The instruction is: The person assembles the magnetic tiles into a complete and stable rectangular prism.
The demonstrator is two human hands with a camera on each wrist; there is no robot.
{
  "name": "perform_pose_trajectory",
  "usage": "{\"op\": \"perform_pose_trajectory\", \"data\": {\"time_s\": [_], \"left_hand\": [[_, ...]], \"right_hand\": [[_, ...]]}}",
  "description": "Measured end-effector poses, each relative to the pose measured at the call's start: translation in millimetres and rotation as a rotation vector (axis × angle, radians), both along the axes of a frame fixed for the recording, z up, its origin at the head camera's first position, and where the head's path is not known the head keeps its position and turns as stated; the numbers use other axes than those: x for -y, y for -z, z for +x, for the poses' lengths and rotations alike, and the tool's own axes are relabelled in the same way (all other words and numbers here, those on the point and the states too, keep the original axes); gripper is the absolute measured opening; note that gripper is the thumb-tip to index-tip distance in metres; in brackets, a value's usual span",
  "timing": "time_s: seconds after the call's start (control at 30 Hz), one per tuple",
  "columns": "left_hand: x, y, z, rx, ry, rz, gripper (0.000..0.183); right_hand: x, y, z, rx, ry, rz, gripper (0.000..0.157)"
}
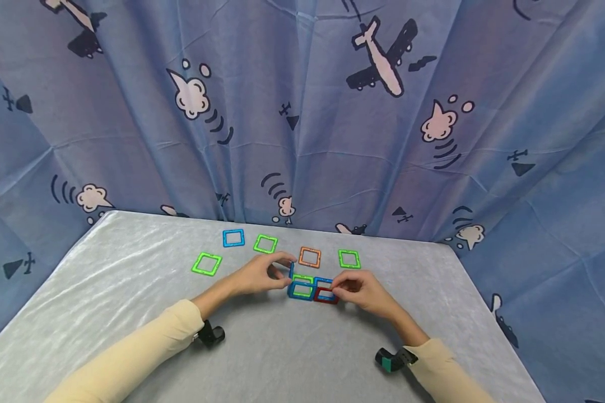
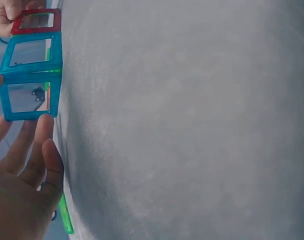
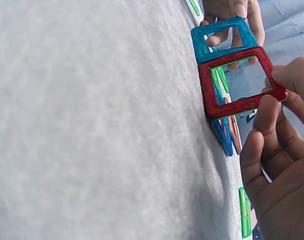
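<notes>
Several hollow square magnetic tiles are joined into a low structure at the table's middle. My left hand (image 1: 258,274) pinches an upright blue tile (image 1: 291,271) at its left end, with thumb and fingers at opposite edges. Beside that tile, another blue tile (image 2: 56,52) forms part of the front. A red tile (image 3: 207,90) stands at the right of the front, and my right hand (image 1: 367,292) pinches its outer edge between thumb and fingers. Behind the front, a green tile (image 1: 302,276) and a further blue tile (image 1: 324,279) show; how they join is partly hidden.
Loose tiles lie flat behind the structure: a blue one (image 1: 224,239), a green one (image 1: 265,236), an orange one (image 1: 310,248) and a green one (image 1: 349,251). Another green tile (image 1: 204,273) lies left. A patterned curtain (image 1: 312,129) hangs behind the cloth-covered table (image 1: 302,358).
</notes>
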State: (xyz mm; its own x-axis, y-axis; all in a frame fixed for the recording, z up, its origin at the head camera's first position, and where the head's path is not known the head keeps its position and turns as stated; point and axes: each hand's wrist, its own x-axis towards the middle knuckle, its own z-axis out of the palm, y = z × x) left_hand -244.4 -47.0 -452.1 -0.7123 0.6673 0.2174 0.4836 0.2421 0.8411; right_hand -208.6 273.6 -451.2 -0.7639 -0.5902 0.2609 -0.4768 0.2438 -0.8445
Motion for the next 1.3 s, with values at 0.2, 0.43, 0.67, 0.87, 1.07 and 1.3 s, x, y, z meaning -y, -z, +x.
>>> {"op": "perform_pose_trajectory", "data": {"time_s": [0.2, 0.43, 0.67, 0.87, 1.07, 1.3], "left_hand": [[0, -0.4, 0.2, 0.002, -0.003, 0.000, 0.052], [1, -1.4, 0.1, 0.012, -0.008, -0.002, 0.052], [2, -1.3, -0.5, 0.018, -0.009, 0.000, 0.052], [1, 0.3, -0.8, 0.040, -0.015, 0.002, 0.060], [-1, 2.2, 2.2, 0.025, -0.019, -0.012, 0.068], [-2, 1.8, 5.6, 0.007, -0.042, -0.023, 0.065]], "right_hand": [[0, 0.7, -0.5, 0.016, 0.007, 0.009, 0.012], [1, 1.2, -2.5, 0.022, -0.007, -0.004, 0.013], [-5, 0.3, -8.1, 0.064, 0.013, 0.056, 0.012], [-16, -2.4, -19.5, 0.110, 0.058, 0.149, 0.017], [-18, -7.8, -28.3, 0.137, 0.050, 0.268, 0.020], [-12, -10.0, -32.9, 0.159, 0.018, 0.319, 0.018]]}}
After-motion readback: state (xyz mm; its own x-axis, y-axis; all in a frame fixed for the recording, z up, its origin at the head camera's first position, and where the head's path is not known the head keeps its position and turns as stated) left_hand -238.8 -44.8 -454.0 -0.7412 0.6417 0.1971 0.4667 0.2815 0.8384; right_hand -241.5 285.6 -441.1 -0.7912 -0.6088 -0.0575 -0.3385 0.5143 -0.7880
